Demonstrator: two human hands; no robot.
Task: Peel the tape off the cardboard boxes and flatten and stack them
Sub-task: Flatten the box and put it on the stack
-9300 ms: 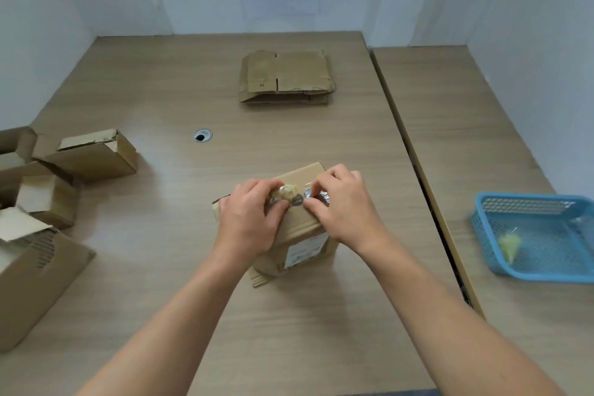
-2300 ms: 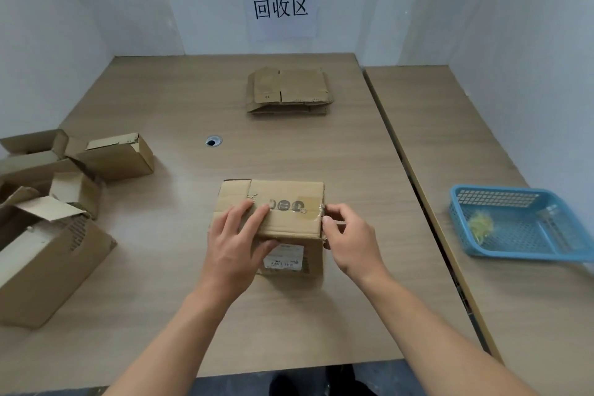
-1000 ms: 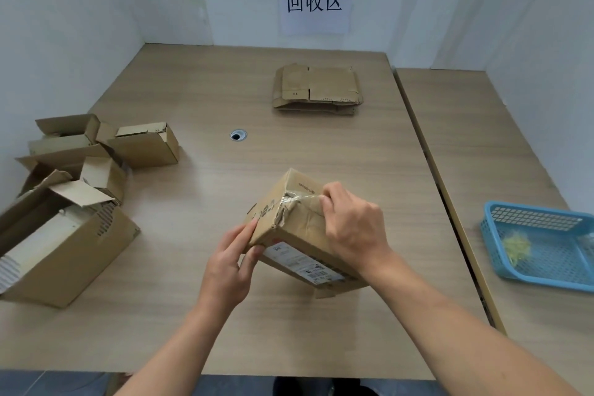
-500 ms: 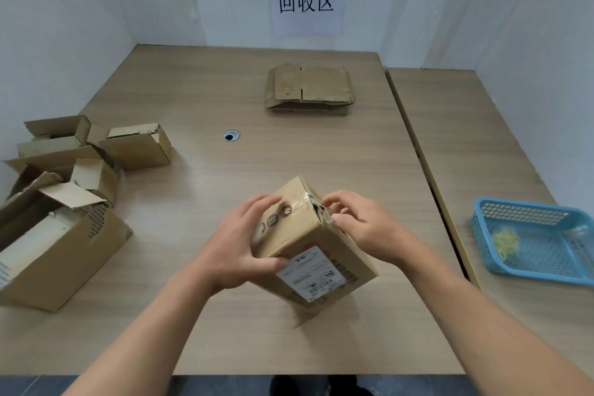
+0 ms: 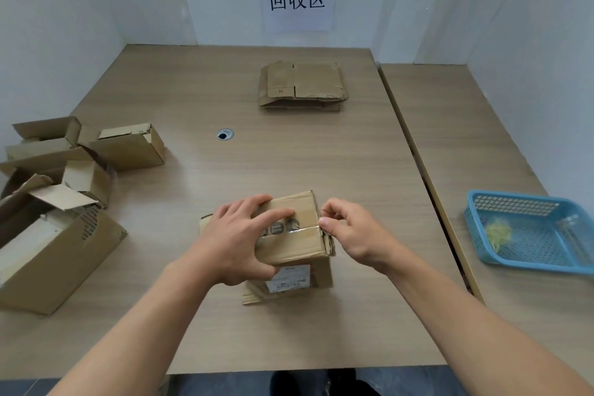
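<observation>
On smooth wood-grain table [image 5: 289, 154], left hand [image 5: 234, 241] clasping rectangular cardboard box [image 5: 295, 246], right hand [image 5: 353, 235] pinching glossy tape [image 5: 307, 228].

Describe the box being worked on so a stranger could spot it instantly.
On the big wooden table, look near the front edge, mid-width. The cardboard box has the left hand holding its top and the right hand pinching tape at its edge. Unlike the open boxes at the left, it is taped shut with a white label in front.

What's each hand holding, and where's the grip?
Left hand grips the cardboard box across its top, thumb on the front face. Right hand pinches the tape at the top's right edge.
</observation>
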